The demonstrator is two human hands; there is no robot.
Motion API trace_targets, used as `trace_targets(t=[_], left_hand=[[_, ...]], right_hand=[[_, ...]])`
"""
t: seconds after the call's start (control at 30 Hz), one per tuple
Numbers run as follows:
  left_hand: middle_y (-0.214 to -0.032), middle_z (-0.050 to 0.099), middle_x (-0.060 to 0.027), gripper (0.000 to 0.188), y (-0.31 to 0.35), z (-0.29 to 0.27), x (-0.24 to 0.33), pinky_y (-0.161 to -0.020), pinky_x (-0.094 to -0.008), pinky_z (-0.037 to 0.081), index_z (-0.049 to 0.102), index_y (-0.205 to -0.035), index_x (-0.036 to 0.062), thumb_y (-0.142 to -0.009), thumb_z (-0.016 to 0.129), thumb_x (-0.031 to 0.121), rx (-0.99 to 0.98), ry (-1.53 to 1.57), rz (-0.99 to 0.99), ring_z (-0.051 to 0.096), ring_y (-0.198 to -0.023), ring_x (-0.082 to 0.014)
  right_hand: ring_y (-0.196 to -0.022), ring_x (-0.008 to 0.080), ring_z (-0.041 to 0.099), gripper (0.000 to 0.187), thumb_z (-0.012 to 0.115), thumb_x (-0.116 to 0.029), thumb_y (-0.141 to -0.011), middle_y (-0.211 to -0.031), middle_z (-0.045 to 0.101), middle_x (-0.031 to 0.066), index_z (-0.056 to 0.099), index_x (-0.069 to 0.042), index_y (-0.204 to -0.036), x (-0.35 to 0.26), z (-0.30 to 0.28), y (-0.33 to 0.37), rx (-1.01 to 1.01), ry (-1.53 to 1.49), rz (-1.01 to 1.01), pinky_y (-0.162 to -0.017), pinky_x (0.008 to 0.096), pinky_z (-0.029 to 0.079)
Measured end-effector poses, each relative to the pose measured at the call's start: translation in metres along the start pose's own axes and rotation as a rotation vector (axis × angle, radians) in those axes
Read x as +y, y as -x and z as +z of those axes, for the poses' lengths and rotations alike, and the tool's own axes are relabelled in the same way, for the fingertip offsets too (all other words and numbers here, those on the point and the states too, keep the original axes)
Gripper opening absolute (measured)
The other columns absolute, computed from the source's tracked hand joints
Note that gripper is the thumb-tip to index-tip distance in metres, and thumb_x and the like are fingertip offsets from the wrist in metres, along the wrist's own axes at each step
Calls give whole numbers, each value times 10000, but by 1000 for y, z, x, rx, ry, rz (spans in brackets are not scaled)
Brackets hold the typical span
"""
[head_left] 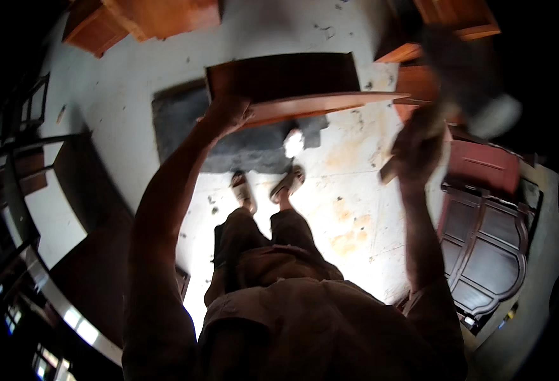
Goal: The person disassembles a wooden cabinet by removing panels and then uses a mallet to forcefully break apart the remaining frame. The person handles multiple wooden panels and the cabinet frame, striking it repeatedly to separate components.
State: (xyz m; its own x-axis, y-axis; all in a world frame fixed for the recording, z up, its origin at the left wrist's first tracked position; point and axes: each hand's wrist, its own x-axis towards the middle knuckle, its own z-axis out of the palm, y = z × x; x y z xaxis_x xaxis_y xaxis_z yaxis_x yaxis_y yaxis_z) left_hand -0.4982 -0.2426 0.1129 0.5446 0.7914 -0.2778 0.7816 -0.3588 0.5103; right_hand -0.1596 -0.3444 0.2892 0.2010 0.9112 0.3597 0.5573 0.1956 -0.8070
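Observation:
My left hand grips the near left edge of a reddish-brown wooden board, held up in front of me above my feet. My right hand is raised to the right of the board and is closed on the wooden handle of a blurred tool, a hammer by its shape, whose pale head shows at the upper right. The tool is motion-blurred and apart from the board.
I stand in sandals on a stained pale concrete floor with a dark mat under the board. Orange-brown wooden furniture parts lie at the top, dark carved door panels at the right, dark frames at the left.

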Motion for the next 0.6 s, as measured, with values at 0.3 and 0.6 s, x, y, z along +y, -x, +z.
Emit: trace_targets(t=[0.3,0.6], left_hand=[[-883,672,-177,265,-9,10,-10,-722,-429,529,654,-1038,24,-915,691,256,69,44,40,669,-814,-328],[-829,660,-211,346,3,6,-21,-677,-430,524,678,-991,40,-906,695,374,71,-12,-91,664,-782,-385]], right_hand=[[-826,520,612,262,610,-261,-953,-822,633,282,509,-19,-954,96,15,33,-231,423,422,-644,497,515],[-652,145,574,122,617,-152,-945,-681,553,44,530,-67,-963,90,-62,5,-43,-599,-66,-575,288,469]])
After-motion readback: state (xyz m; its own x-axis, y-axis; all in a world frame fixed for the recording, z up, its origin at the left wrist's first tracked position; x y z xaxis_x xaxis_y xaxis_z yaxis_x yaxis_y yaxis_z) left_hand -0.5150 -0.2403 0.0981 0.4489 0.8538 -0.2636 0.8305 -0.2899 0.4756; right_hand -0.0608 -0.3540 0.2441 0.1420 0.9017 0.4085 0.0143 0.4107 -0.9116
